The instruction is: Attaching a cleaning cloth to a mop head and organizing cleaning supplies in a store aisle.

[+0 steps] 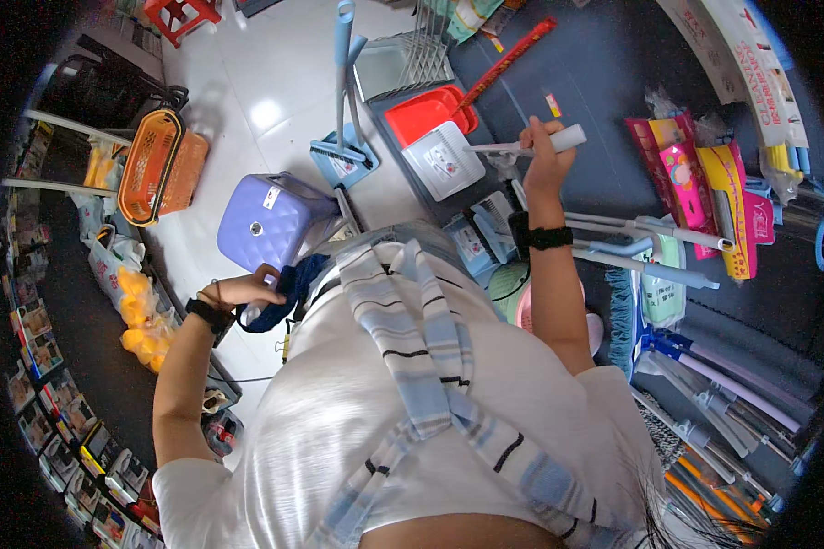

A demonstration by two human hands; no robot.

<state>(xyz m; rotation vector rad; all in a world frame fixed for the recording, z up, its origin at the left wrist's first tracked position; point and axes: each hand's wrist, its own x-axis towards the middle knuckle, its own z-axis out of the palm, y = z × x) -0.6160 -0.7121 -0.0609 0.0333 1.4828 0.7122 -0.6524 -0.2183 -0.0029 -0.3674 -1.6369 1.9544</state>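
One white dustpan handle point(568, 138) is gripped by the right hand point(547, 163), one dark blue cloth point(298, 291) by the left hand point(247, 290). The inside of one purple box point(276, 229) is hidden.

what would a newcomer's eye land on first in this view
Probably the bright red dustpan near the top centre, left of the right hand, which holds a white handle. Next might come the purple quilted-looking box left of centre and the orange basket at far left.
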